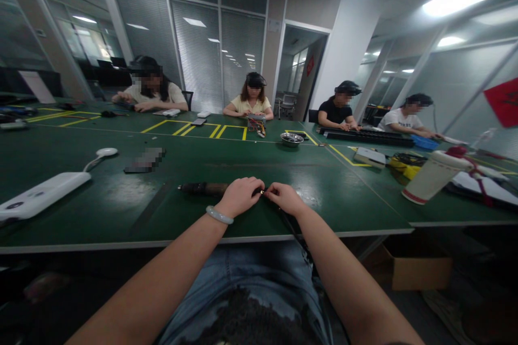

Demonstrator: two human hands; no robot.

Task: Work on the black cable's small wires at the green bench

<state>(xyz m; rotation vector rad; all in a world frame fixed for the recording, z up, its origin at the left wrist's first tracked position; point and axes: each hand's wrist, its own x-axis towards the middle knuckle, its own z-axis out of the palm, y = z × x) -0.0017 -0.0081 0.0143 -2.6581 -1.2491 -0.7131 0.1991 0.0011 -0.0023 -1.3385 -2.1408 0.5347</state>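
1. The left hand [243, 195] curls over the right end of a dark cylindrical tool [202, 188], its fingers closed around it; the tool's metal tip points away from these fingers, to the left.
2. The right hand [286, 198] pinches the end of a dark cable [288, 220] between thumb and forefinger, just beside the left fingertips; how the other right fingers stand, I cannot tell.
3. A tiny brass-coloured piece [262, 192] shows between the two sets of fingertips; its exact shape is too small to tell.
4. From the right fingers, the cable runs toward the wearer, over the edge of the green table [335, 194].
5. Beyond the fingers, slightly right, sits a metal bowl [292, 140].
6. Well left of the fingers lies a white device [44, 194]; well right stands a tilted-looking tumbler [431, 179].
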